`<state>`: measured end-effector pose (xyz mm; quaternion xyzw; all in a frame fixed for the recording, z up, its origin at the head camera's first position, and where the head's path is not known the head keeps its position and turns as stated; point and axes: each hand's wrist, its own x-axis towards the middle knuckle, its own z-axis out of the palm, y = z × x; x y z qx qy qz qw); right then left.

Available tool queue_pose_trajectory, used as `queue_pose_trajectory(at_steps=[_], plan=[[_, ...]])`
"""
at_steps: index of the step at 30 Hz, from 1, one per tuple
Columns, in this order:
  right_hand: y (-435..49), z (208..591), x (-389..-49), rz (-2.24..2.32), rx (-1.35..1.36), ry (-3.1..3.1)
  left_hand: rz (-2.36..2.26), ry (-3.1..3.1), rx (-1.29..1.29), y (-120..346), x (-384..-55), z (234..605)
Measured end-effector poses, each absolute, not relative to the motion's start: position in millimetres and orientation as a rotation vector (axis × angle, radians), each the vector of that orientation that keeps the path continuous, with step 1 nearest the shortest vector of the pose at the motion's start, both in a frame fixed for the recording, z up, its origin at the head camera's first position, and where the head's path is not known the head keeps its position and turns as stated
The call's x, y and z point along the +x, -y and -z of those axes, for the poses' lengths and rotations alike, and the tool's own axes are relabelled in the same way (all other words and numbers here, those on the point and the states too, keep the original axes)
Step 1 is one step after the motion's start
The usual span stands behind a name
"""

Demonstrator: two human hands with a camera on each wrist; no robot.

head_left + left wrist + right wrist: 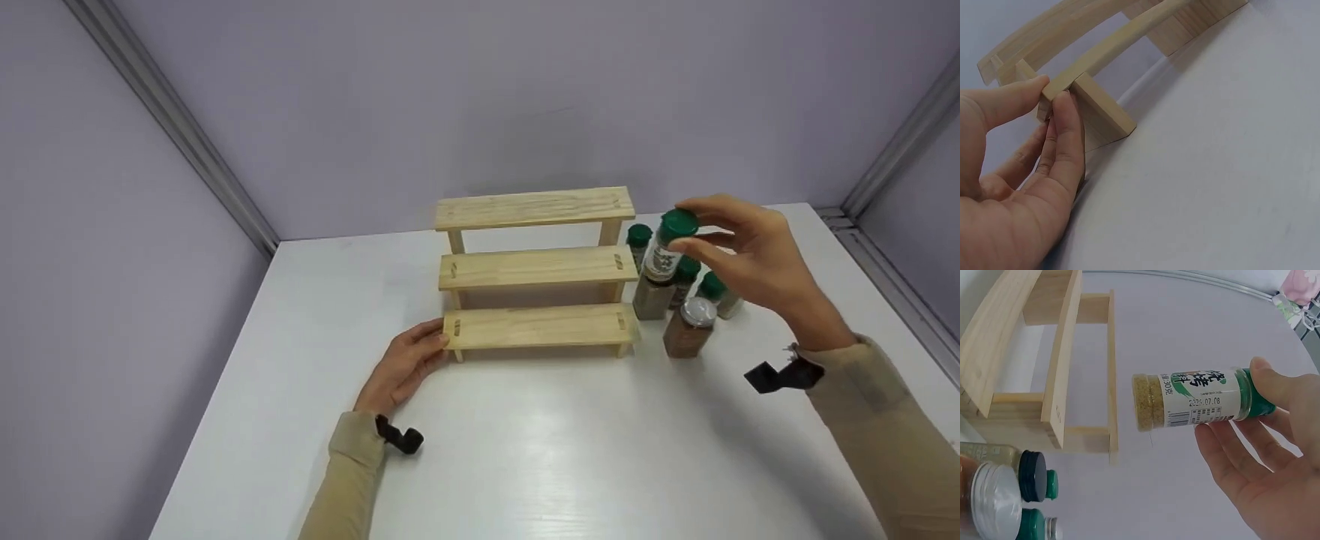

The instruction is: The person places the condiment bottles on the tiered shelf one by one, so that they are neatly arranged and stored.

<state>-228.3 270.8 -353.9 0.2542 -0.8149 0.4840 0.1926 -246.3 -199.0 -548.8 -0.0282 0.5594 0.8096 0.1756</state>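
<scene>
A three-step wooden rack [540,328] stands on the table. My left hand [405,364] is at the left end of its lowest step; in the left wrist view, thumb and fingers pinch that end of the board [1089,59]. Up at the rack's right side, my right hand [757,251] holds a spice jar [661,259] by its green cap, between thumb and fingers. The right wrist view shows this jar [1196,399] with a white printed label and yellowish-brown powder inside.
Several other spice jars crowd by the rack's right end, among them a silver-capped one [688,330] with brown contents and a green-capped one [639,235] farther back. In the right wrist view one has a black cap [1033,475]. Pale walls [525,97] enclose the white table [337,300].
</scene>
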Motion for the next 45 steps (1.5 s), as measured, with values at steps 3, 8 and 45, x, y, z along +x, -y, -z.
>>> queue_pose_trajectory(at_steps=[3,8,45], plan=[[-257,347,-237,-1.374,0.736,2.280,-2.311,-1.596,-0.075,197,-246,550],[-237,339,-253,-1.400,0.736,2.326,-2.318,-1.635,-0.080,195,-244,552],[-93,291,-363,-1.528,0.866,2.521,-2.300,-1.756,0.063,187,-246,559]])
